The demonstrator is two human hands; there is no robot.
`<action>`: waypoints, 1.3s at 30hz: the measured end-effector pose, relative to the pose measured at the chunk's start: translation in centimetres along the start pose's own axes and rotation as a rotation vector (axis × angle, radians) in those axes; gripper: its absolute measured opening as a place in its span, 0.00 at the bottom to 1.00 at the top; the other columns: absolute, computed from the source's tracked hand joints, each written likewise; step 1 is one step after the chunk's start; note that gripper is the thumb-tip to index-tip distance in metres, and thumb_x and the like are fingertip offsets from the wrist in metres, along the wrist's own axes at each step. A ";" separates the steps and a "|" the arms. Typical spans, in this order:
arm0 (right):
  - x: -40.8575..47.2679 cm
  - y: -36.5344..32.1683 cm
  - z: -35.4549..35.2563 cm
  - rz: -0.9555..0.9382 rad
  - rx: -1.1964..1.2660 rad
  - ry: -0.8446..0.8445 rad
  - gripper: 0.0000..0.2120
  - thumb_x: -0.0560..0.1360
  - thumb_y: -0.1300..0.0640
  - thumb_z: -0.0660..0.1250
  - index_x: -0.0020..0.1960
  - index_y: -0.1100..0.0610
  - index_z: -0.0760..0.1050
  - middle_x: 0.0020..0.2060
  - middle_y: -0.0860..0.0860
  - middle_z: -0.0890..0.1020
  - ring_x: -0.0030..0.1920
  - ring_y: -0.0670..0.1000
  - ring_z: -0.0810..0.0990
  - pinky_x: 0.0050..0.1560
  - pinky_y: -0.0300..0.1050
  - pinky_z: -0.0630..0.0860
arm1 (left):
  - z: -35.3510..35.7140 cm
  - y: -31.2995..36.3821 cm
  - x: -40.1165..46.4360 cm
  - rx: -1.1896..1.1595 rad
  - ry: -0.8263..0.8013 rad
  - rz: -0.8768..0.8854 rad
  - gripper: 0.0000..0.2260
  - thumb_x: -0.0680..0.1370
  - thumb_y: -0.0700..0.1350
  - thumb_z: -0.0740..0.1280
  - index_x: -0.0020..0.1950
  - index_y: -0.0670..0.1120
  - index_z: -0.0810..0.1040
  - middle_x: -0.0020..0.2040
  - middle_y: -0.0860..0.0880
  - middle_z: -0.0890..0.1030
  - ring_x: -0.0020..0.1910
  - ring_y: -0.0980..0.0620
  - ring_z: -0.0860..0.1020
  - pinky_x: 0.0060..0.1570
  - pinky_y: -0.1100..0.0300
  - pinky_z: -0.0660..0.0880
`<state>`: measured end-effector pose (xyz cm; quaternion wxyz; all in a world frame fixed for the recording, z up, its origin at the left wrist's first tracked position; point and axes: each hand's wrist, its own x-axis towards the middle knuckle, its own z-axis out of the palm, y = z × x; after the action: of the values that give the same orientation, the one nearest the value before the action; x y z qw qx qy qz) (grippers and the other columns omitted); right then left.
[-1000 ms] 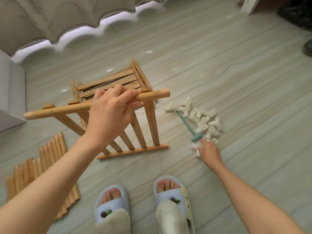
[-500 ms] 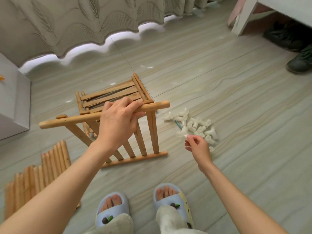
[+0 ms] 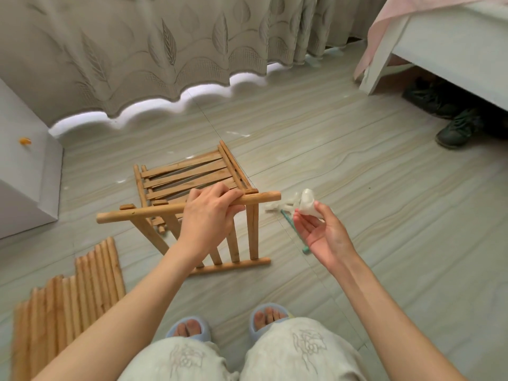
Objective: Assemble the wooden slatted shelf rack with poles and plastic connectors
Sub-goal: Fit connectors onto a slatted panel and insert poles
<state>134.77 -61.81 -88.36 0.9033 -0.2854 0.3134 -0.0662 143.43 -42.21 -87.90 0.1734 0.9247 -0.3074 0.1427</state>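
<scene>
Floor (image 3: 357, 204): pale tiles, everything sits on it.
Curtain (image 3: 137, 50): hangs at the back.
Poles (image 3: 68, 303): a row lying flat, near the left arm.
Flat shelf (image 3: 189, 177): lies on the floor behind the standing one.
Standing shelf (image 3: 247, 235): up on its edge, bottom rail on the floor.
Left hand (image 3: 209, 215): fingers curled over the top rail, holding the standing shelf.
Right hand (image 3: 321, 232): palm up, fingertips pinching a white connector (image 3: 307, 206) beside the rail's end.
Loose connectors (image 3: 277, 206): small pile on the floor behind the right hand.

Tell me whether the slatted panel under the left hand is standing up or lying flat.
Standing on edge. The slatted panel has its lower rail on the floor, and the left hand grips its top rail.
</scene>
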 end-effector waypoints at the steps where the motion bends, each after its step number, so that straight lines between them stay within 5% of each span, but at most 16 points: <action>1: -0.1 0.0 0.1 -0.004 -0.024 -0.007 0.07 0.75 0.61 0.64 0.50 0.64 0.73 0.40 0.58 0.79 0.37 0.52 0.80 0.36 0.41 0.80 | 0.0 -0.1 -0.1 0.002 0.006 -0.001 0.10 0.75 0.48 0.68 0.55 0.49 0.80 0.44 0.51 0.78 0.40 0.49 0.76 0.43 0.56 0.65; 12: -0.2 1.3 1.1 -0.297 -0.439 -0.043 0.10 0.75 0.68 0.65 0.53 0.57 0.76 0.50 0.56 0.80 0.47 0.52 0.80 0.48 0.39 0.79 | -0.1 -0.3 -0.3 0.009 0.036 0.014 0.10 0.74 0.47 0.69 0.54 0.49 0.80 0.44 0.51 0.79 0.40 0.49 0.77 0.43 0.57 0.64; 16: 0.1 1.4 1.6 -0.451 -0.564 0.018 0.13 0.74 0.68 0.66 0.50 0.51 0.76 0.45 0.50 0.80 0.47 0.49 0.79 0.49 0.37 0.78 | -0.1 -0.3 -0.2 0.002 0.039 0.008 0.10 0.74 0.47 0.69 0.54 0.49 0.80 0.44 0.51 0.79 0.40 0.50 0.76 0.43 0.57 0.64; 22: 0.3 1.3 1.6 -0.558 -0.623 0.039 0.13 0.73 0.68 0.67 0.53 0.54 0.76 0.42 0.47 0.80 0.42 0.39 0.79 0.43 0.31 0.75 | 0.1 -0.3 -0.2 0.006 0.019 0.019 0.10 0.75 0.48 0.68 0.54 0.50 0.80 0.44 0.51 0.79 0.40 0.50 0.76 0.43 0.57 0.65; 30: 0.4 1.2 2.0 -0.600 -0.692 -0.033 0.14 0.73 0.68 0.68 0.56 0.55 0.75 0.48 0.48 0.80 0.49 0.44 0.80 0.49 0.35 0.77 | 0.0 -0.3 -0.3 0.012 0.031 0.029 0.10 0.74 0.48 0.69 0.54 0.49 0.80 0.44 0.51 0.79 0.40 0.50 0.76 0.43 0.58 0.64; 39: 0.5 1.6 1.4 -0.514 -0.777 -0.073 0.20 0.73 0.65 0.68 0.64 0.54 0.73 0.55 0.56 0.80 0.45 0.36 0.80 0.48 0.30 0.75 | -0.1 -0.2 -0.5 -0.002 0.040 0.020 0.10 0.74 0.50 0.68 0.53 0.50 0.81 0.43 0.51 0.78 0.38 0.51 0.75 0.43 0.58 0.63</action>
<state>135.94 -59.92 -88.62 0.6943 -0.6730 0.2022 -0.1553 143.18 -41.78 -88.01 0.1788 0.9185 -0.3131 0.1625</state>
